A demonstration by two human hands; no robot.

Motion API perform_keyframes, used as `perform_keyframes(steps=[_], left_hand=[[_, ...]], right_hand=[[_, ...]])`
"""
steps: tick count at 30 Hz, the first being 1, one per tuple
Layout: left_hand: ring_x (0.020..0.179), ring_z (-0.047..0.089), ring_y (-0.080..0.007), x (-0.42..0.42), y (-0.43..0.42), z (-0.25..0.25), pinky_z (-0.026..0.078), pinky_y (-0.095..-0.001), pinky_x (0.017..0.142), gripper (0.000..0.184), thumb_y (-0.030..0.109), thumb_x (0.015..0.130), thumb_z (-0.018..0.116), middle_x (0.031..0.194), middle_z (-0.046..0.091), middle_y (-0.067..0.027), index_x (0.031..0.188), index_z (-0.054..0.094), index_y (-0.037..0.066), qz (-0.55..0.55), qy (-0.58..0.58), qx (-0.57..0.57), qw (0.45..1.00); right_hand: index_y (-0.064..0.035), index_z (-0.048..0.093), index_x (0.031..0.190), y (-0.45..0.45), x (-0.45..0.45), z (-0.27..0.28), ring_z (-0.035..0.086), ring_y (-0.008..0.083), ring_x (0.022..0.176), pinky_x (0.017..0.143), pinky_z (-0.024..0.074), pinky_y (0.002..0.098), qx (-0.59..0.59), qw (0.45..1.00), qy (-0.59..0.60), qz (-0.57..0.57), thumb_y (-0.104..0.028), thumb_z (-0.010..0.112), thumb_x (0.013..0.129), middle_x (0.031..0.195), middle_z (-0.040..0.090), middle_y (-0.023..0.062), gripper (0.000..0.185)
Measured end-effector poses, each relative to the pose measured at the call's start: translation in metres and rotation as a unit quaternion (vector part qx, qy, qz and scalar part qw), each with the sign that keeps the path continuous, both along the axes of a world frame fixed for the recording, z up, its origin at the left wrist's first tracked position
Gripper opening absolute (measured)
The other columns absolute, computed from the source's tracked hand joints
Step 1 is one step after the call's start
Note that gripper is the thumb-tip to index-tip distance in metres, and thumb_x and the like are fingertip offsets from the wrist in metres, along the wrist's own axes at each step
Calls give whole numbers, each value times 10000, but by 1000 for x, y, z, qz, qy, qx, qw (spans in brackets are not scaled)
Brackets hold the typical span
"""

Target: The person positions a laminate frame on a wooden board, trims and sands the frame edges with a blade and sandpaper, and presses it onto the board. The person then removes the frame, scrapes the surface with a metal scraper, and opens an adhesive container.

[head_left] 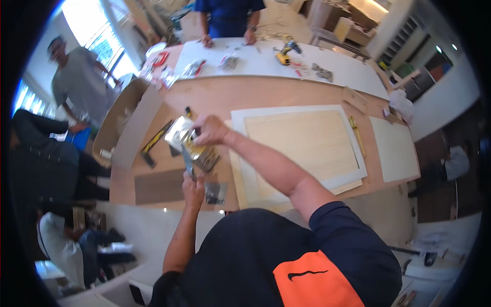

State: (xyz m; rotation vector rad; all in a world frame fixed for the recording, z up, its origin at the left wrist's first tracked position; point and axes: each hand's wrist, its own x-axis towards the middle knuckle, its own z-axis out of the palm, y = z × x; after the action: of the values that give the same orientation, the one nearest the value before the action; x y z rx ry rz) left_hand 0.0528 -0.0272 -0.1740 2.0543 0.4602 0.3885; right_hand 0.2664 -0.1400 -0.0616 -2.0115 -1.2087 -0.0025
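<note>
My left hand (193, 190) is closed on the lower end of a grey flat-bladed tool (187, 161), which looks like a putty knife. Its blade points up against a gold-coloured metal tin (205, 158). Above the tin, my right hand (210, 130) has its fingers closed on something small and dark that I cannot make out. A shiny silvery surface (178, 132) shows beside those fingers; whether it belongs to the tin is unclear. Under my left hand lies a small clear plastic bag (216, 193), and left of it a brown board (158, 187).
A black and yellow tool (156, 143) lies on the wooden table (204, 94), near a long open box (130, 125). A white-framed panel (302, 143) lies to the right. A yellow drill (287, 50) stands farther back. Another person's hands (250, 37) rest at the far edge.
</note>
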Motion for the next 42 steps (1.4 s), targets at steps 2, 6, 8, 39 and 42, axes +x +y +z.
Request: perform_keyframes(steps=[2, 6, 8, 39, 42], left_hand=[[806, 650, -419, -1, 1, 6, 498, -455, 723, 336, 225, 891, 677, 830, 658, -215, 1088, 520, 3, 5, 4, 29, 1000], [822, 650, -445, -1, 4, 6, 497, -472, 728, 350, 253, 883, 677, 815, 664, -218, 1075, 517, 9, 7, 12, 23, 1000], [727, 636, -355, -2, 2, 4, 498, -417, 698, 309, 217, 894, 671, 792, 640, -172, 1078, 537, 8, 13, 8, 38, 999], [890, 629, -328, 168, 50, 89, 474, -494, 746, 171, 240, 827, 651, 922, 643, -108, 905, 590, 99, 134, -38, 417, 898], [891, 629, -324, 166, 50, 87, 472, -493, 749, 177, 250, 829, 648, 919, 644, -106, 907, 592, 102, 131, -21, 418, 899]], right_hand=[[-14, 734, 834, -5, 0, 0, 633, 327, 703, 703, 534, 402, 42, 997, 58, 18, -267, 737, 612, 805, 686, 168, 337], [12, 710, 931, -12, -2, -1, 650, 329, 835, 801, 534, 398, 67, 996, 55, 31, -261, 781, 645, 907, 683, 179, 402], [7, 686, 998, -11, -4, -2, 635, 346, 912, 850, 520, 405, 23, 999, -12, 47, -288, 801, 640, 957, 662, 190, 477], [40, 660, 1145, -29, -33, -29, 671, 186, 832, 776, 545, 302, 206, 946, 245, -55, -106, 856, 658, 959, 697, 116, 545], [33, 649, 1119, -34, -43, -15, 664, 267, 897, 830, 543, 354, 138, 984, 89, -64, -74, 835, 655, 987, 680, 142, 512]])
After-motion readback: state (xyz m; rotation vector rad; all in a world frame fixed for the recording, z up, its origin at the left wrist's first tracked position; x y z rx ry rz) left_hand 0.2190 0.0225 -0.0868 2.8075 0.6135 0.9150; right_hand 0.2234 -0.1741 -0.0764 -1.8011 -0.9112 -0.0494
